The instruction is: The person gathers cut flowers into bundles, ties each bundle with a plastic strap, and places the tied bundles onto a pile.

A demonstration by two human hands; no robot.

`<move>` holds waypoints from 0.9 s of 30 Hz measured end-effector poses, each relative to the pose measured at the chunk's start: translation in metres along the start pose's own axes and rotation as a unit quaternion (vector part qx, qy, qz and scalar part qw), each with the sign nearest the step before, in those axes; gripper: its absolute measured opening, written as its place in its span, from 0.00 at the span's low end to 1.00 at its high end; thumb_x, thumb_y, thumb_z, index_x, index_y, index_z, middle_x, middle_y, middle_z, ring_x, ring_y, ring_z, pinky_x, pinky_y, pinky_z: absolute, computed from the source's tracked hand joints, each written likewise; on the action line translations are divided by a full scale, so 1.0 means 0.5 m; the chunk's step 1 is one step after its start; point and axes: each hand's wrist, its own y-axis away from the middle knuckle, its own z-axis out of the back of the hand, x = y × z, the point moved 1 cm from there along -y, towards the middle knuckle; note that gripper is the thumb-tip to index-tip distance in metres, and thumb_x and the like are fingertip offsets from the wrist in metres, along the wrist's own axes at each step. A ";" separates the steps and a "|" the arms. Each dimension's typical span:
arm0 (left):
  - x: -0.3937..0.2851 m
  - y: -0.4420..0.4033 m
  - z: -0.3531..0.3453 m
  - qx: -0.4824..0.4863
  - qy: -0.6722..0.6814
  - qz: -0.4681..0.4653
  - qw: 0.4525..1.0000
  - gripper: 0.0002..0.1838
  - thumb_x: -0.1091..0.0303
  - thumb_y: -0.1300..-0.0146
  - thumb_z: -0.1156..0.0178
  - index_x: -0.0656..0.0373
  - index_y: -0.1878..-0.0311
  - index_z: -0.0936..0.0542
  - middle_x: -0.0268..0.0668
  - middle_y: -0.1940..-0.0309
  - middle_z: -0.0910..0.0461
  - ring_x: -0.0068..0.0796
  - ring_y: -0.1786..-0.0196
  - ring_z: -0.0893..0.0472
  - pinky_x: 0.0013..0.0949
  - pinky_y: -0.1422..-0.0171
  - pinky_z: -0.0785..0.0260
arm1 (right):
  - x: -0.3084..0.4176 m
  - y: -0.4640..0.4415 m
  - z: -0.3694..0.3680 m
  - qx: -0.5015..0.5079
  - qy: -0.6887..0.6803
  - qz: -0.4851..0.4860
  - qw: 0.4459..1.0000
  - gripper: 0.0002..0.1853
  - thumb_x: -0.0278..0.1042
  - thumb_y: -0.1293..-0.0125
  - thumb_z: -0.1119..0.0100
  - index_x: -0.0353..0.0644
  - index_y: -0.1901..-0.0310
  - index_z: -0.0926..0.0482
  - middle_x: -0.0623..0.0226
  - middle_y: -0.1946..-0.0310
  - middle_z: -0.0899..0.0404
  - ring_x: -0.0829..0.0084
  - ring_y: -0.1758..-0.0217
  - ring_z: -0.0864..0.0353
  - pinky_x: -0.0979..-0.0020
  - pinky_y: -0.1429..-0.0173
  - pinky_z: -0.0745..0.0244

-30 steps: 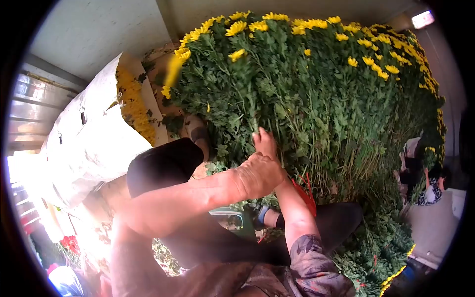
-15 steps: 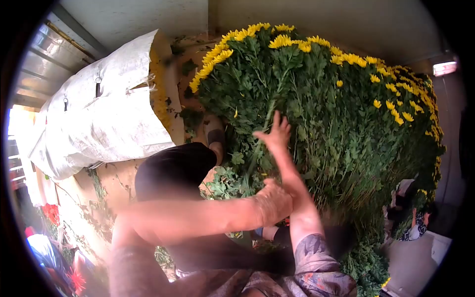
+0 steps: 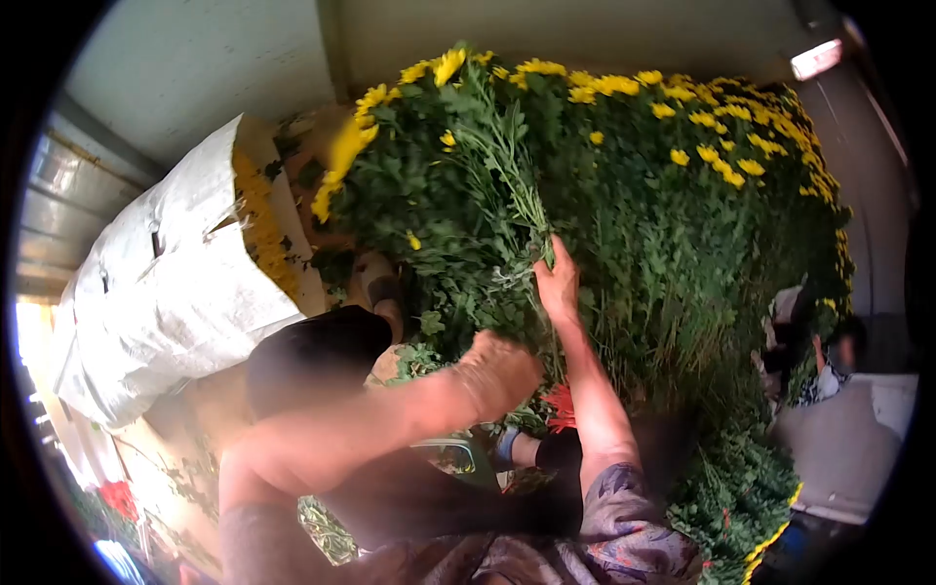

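Note:
My right hand (image 3: 559, 285) is closed around the lower stems of a bunch of yellow chrysanthemums (image 3: 507, 161), whose leafy stems fan upward to the left. The bunch lies over a large heap of yellow chrysanthemums (image 3: 643, 224), blossoms along the far edge and stems toward me. Below and left of the right hand, my left hand (image 3: 507, 372) hovers with its fingers curled in. Its fingertips face away, so anything inside it is hidden. A red stringy thing (image 3: 561, 408) shows beneath, between my two forearms.
A white wrapped bundle (image 3: 175, 273) with yellow blossoms at its open end lies on the left. More cut flowers (image 3: 736, 487) lie at the lower right. Another person (image 3: 824, 380) is at the far right. My knee (image 3: 317, 356) is bent beside the heap.
My right hand, spread over the stems before, has closed on a bunch and drawn it slightly toward me. My left hand has moved off the right forearm, to the left. The view has shifted.

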 end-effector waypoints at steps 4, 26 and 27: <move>0.045 -0.022 0.079 -0.069 0.141 0.130 0.979 0.35 0.60 0.48 0.34 0.65 0.39 0.35 0.51 0.53 0.23 0.46 0.54 0.19 0.44 0.53 0.27 | 0.121 0.095 0.145 -0.107 -0.022 0.141 0.984 0.25 0.27 0.38 0.41 0.32 0.40 0.32 0.55 0.50 0.22 0.69 0.50 0.23 0.70 0.46 0.30; 0.092 -0.045 0.278 -0.192 0.819 -0.034 0.539 0.25 0.60 0.36 0.43 0.61 0.38 0.31 0.46 0.50 0.22 0.40 0.48 0.22 0.42 0.42 0.29 | 0.114 0.325 0.117 0.012 -0.213 0.213 0.953 0.16 0.20 0.43 0.39 0.32 0.53 0.28 0.54 0.65 0.19 0.63 0.65 0.19 0.68 0.60 0.26; 0.095 -0.037 0.280 -0.206 0.812 -0.030 0.545 0.25 0.61 0.35 0.44 0.60 0.37 0.32 0.48 0.51 0.22 0.41 0.50 0.20 0.42 0.44 0.27 | 0.108 0.327 0.105 0.033 -0.254 0.195 0.947 0.15 0.20 0.42 0.39 0.32 0.52 0.28 0.55 0.64 0.19 0.65 0.65 0.19 0.69 0.60 0.25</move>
